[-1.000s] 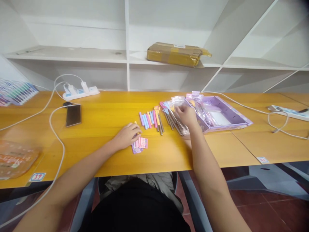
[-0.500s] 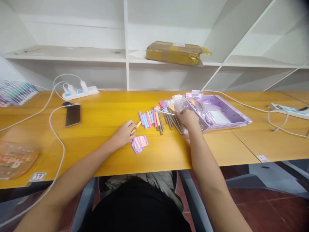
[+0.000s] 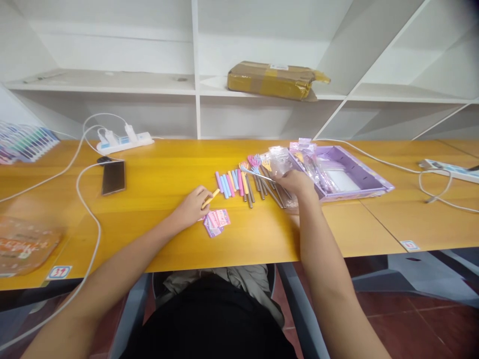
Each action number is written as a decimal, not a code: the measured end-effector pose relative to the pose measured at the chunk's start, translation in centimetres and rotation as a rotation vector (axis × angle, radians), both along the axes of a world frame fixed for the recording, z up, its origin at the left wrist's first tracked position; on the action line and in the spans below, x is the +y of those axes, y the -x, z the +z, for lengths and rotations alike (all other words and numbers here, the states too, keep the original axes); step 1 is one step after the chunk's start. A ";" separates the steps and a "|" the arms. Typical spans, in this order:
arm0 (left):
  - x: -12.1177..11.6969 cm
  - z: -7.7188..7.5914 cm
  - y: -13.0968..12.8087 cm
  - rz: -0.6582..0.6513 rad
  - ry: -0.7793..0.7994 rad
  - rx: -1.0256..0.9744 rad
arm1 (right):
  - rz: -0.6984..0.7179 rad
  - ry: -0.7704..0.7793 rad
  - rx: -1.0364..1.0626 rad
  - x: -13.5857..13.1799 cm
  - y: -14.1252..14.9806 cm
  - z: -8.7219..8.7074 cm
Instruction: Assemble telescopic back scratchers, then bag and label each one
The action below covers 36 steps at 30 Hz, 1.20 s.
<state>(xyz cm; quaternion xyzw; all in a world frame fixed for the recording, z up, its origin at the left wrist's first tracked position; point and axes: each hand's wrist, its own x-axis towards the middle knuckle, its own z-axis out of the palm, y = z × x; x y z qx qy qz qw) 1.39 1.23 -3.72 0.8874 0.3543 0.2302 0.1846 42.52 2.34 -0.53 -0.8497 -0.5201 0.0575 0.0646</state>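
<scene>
My left hand (image 3: 193, 205) is closed on a yellow tube-shaped handle sleeve (image 3: 211, 197), held just above some pink and purple cards (image 3: 216, 222). My right hand (image 3: 297, 182) grips the thin metal rod of a back scratcher (image 3: 258, 174) with a pale blue head, which points left. Beneath it lie several metal back scratchers (image 3: 261, 188) with pink, yellow and blue claw-shaped heads. Left of these, a row of pastel tubes (image 3: 230, 182) in purple, blue, pink and yellow rests on the table. Clear plastic wrappers (image 3: 279, 155) sit behind my right hand, which partly hides them.
A purple box (image 3: 368, 174) with wrapped pieces stands to the right. At left are a phone (image 3: 113, 177), a power strip (image 3: 125, 142), a loose white cable (image 3: 98, 224) and an orange pouch (image 3: 28, 247). A taped parcel (image 3: 271, 80) lies on the shelf.
My right hand has shifted slightly to the right, drawing the back scratcher's rod with it. My left hand stays almost in place with the yellow sleeve.
</scene>
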 end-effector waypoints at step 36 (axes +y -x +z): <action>-1.1 1.1 1.0 0.117 0.186 -0.195 | 0.651 -0.542 1.476 -2.5 13.1 1.1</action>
